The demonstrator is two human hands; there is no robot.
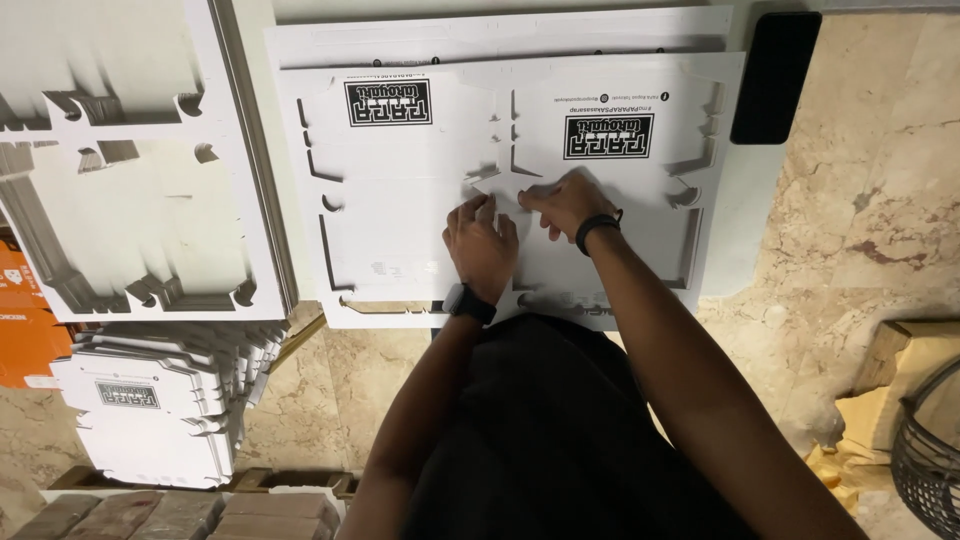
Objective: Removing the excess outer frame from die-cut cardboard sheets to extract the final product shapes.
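Note:
A large white die-cut cardboard sheet [400, 230] with two black printed labels lies flat on a stack of like sheets in front of me. My left hand [480, 245], with a dark watch on the wrist, presses down on the sheet's middle. My right hand [565, 203], wearing a black wristband, presses on the sheet just right of it, fingertips at the central cut lines. Both hands lie fingers-down on the cardboard and grip nothing that I can see.
A pile of punched-out white frames [130, 180] lies at the left. Below it sits a stack of folded white box blanks [160, 400], with orange boxes [25, 320] at the far left. A black flat object [775, 75] is upper right, a wire basket [930, 450] lower right. The floor is marble.

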